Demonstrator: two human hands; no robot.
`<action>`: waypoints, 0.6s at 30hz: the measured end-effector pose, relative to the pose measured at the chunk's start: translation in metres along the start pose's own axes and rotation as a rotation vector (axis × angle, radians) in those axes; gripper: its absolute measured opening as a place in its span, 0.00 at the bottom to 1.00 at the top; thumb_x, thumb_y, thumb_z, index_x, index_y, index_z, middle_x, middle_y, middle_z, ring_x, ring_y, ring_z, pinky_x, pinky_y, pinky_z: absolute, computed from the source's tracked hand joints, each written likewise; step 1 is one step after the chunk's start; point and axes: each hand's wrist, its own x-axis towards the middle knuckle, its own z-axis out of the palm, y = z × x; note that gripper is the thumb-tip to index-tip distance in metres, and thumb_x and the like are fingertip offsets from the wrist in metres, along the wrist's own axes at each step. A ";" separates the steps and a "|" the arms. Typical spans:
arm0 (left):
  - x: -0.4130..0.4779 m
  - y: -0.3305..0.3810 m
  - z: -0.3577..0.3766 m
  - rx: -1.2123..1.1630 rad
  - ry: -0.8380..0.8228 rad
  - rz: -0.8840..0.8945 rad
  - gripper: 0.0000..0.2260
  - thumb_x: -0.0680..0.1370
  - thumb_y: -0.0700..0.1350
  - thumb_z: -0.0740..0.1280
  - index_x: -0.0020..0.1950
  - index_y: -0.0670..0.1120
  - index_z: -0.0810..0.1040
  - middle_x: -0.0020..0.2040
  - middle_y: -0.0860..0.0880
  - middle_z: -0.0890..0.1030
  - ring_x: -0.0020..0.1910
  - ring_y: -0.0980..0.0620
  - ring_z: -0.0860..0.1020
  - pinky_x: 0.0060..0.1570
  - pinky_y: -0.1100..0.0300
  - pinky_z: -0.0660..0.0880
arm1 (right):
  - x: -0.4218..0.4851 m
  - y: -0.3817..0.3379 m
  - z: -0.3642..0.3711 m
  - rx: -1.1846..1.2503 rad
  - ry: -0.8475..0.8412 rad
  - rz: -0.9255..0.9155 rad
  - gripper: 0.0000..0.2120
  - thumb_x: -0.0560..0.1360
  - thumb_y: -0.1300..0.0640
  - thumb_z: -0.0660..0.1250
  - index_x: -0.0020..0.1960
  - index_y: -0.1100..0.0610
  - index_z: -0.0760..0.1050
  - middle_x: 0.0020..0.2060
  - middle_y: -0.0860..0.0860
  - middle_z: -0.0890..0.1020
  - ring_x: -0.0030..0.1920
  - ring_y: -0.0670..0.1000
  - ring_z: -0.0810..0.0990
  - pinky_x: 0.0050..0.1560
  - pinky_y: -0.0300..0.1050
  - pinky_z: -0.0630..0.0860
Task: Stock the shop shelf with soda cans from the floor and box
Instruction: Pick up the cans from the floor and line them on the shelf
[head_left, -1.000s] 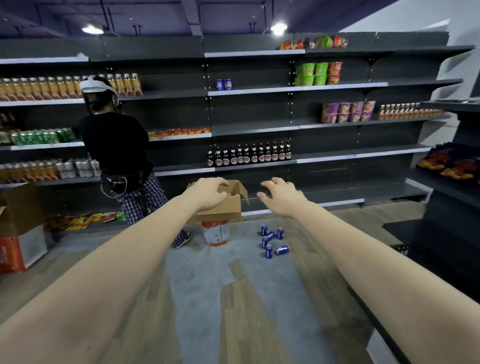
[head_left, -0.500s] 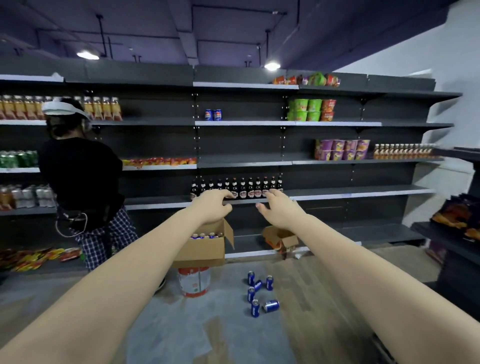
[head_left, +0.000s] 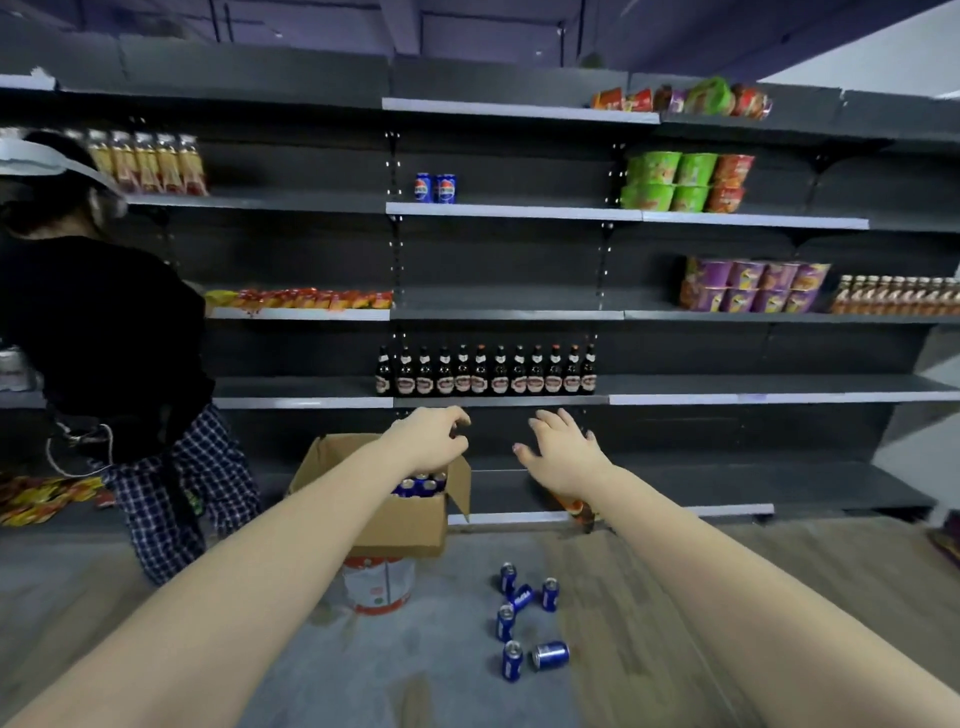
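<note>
Dim, flat light leaves the dark shelving (head_left: 509, 210) murky, shadows pooling beneath each board, its far ends bowed and blurred by wide-angle distortion.

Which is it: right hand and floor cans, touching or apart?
Apart. Head view shows the right hand raised, open, with the floor cans well below it.

Left arm (head_left: 249, 571): bare, stretched forward from lower left.
Left hand (head_left: 428, 441): back up, fingers loosely curled downward, nothing held.
Right arm (head_left: 727, 577): bare, stretched forward from lower right.
Right hand (head_left: 563, 449): palm down, fingers spread, relaxed, nothing held.
Spacing: hands level, apart, not touching.
</note>
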 end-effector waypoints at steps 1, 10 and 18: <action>0.022 -0.007 0.004 0.009 -0.008 0.005 0.18 0.78 0.49 0.59 0.69 0.51 0.69 0.66 0.48 0.75 0.64 0.47 0.73 0.64 0.49 0.71 | 0.021 0.007 0.008 0.002 -0.006 0.006 0.28 0.80 0.44 0.53 0.74 0.58 0.56 0.75 0.50 0.55 0.76 0.54 0.48 0.71 0.65 0.52; 0.236 -0.081 0.003 -0.004 -0.043 0.051 0.18 0.79 0.46 0.60 0.69 0.47 0.70 0.67 0.47 0.74 0.65 0.48 0.72 0.63 0.57 0.69 | 0.226 0.052 0.010 0.027 0.024 0.026 0.27 0.79 0.46 0.55 0.75 0.45 0.50 0.75 0.48 0.57 0.75 0.58 0.51 0.69 0.67 0.55; 0.407 -0.101 0.049 -0.014 -0.194 0.081 0.17 0.80 0.47 0.60 0.69 0.48 0.70 0.67 0.48 0.74 0.65 0.49 0.72 0.64 0.54 0.70 | 0.376 0.109 0.053 0.048 -0.102 0.106 0.25 0.79 0.44 0.54 0.74 0.42 0.53 0.73 0.52 0.61 0.71 0.61 0.59 0.66 0.64 0.63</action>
